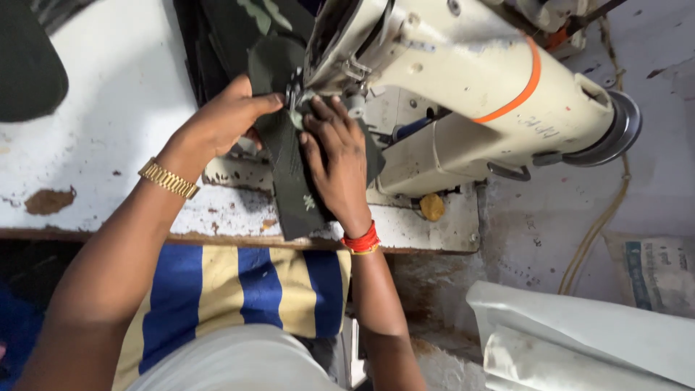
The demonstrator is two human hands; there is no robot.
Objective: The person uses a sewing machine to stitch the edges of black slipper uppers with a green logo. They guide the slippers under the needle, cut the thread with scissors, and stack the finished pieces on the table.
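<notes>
– Where is the dark green strip of fabric (293,181) from where you stand?

– Lying across the worn white worktop (108,108), from under the needle of the cream-coloured sewing machine with an orange band (478,80) down to the near edge, where its end hangs just over.

– And the hands?

– The left hand (224,119), with a gold metal watch strap (168,179) on the wrist, pinches the cloth's left edge close to the needle, fingers closed narrow on it. The right hand (337,163), red thread bracelet (360,240) at the wrist, lies flat on the fabric, fingers spread and pressing, not gripping.

– Anything else near?

– More dark cloth piled at the far edge, behind the machine head, and a blue-and-yellow striped cloth (239,289) below the near edge
</notes>
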